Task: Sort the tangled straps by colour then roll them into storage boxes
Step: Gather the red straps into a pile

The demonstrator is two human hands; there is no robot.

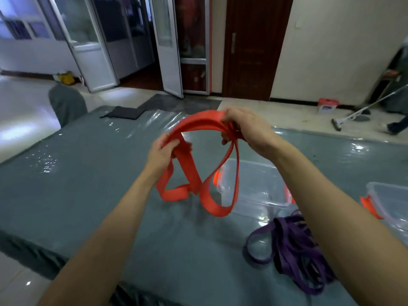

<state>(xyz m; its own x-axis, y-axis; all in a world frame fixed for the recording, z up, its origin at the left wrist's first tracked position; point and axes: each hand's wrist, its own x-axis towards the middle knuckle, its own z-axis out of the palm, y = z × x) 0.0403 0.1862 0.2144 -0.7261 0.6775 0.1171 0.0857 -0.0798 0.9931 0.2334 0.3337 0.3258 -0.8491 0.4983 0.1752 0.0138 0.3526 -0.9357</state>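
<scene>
While you hold both arms out over the grey covered table (88,173), your left hand (162,151) is closed around one end of the red strap (189,168); your right hand (245,127) pinches its gathered folds at the other end. Item: red strap, lifted clear of the table, loops hanging between your hands. Item: purple straps (293,246), tangled heap on the table, near right. Item: two clear storage boxes (258,186), red latches, beyond the heap.
</scene>
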